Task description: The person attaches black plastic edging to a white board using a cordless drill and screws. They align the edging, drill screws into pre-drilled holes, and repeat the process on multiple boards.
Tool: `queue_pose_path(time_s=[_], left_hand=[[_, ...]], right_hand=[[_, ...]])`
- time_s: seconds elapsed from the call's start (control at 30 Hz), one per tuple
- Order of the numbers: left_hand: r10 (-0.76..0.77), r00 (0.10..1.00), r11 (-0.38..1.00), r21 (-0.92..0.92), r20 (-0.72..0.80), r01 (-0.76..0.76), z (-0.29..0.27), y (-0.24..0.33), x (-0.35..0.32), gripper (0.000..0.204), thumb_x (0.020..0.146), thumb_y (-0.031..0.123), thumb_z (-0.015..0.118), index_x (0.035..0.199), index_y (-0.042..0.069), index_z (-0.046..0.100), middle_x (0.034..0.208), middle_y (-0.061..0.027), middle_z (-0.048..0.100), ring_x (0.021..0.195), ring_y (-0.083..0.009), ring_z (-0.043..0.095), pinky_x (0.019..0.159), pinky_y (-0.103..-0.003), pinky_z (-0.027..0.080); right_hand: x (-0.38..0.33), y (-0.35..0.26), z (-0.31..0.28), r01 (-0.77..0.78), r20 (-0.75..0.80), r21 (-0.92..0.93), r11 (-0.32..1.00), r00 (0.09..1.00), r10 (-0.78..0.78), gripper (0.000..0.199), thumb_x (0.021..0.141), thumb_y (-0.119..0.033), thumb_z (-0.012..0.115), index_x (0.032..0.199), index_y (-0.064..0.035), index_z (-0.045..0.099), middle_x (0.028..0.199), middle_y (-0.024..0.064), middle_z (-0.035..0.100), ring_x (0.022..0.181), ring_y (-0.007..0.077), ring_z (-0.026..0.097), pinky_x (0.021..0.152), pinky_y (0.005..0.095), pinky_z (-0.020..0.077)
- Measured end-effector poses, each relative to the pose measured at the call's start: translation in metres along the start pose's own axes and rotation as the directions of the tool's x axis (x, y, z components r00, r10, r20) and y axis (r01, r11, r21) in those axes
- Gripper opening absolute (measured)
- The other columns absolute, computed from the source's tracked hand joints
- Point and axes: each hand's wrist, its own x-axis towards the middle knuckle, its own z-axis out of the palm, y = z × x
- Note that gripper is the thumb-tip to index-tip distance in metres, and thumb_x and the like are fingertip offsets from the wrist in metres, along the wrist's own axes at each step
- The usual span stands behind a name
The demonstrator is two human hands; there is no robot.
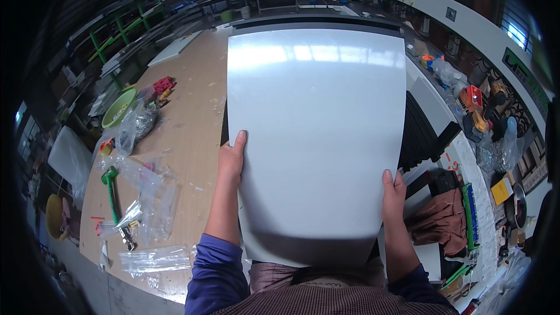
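Note:
A large glossy white panel lies in front of me, its near edge close to my waist. My left hand grips its left edge, thumb on top and fingers hidden beneath. Lower down on the opposite edge, my right hand holds the panel the same way, with the thumb against the edge. Light from windows reflects across the far part of the panel. Under its far end and right side, dark strips show.
On the wooden table at left lie a green-handled tool, clear plastic bags and a green bowl. At right are a brown cloth, an orange power tool and a long white machine beam.

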Motion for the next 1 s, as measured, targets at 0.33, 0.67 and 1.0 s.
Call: queue_pose_path(time_s=[0.33,0.67,1.0], left_hand=[[0.034,0.999,0.999,-0.030,-0.003,-0.034,-0.001,0.030,-0.017,0.066,0.088,0.051,0.062,0.113,-0.011,0.059,0.102,-0.0171,0.067,0.092,-0.0224,0.063,0.083,-0.034,0.050],[0.482,0.876,0.871,-0.122,0.020,-0.477,0.029,0.072,0.044,0.058,0.098,0.049,0.046,0.117,-0.005,0.056,0.105,-0.0151,0.065,0.095,-0.0240,0.061,0.086,-0.035,0.046],[0.359,0.921,0.920,-0.222,0.150,-0.322,0.098,-0.015,0.041,0.051,0.102,0.042,0.038,0.125,-0.003,0.046,0.117,-0.0157,0.055,0.108,-0.0218,0.051,0.096,-0.035,0.039]], right_hand=[[-0.008,-0.019,0.001,0.084,-0.041,0.081,0.993,0.996,-0.081,0.028,0.098,-0.025,0.054,0.109,0.0001,0.060,0.094,0.0021,0.062,0.086,0.0074,0.052,0.080,0.0256,0.0430],[-0.044,-0.088,-0.018,0.090,0.076,0.174,0.981,0.992,-0.105,0.036,0.084,-0.013,0.071,0.115,-0.0003,0.058,0.105,0.0042,0.061,0.094,0.0142,0.057,0.087,0.0293,0.0441],[-0.064,0.016,-0.018,-0.094,0.151,-0.015,0.995,0.984,0.095,0.032,0.082,-0.007,0.072,0.110,0.0014,0.060,0.106,0.0056,0.061,0.098,0.0174,0.056,0.089,0.0321,0.0446]])
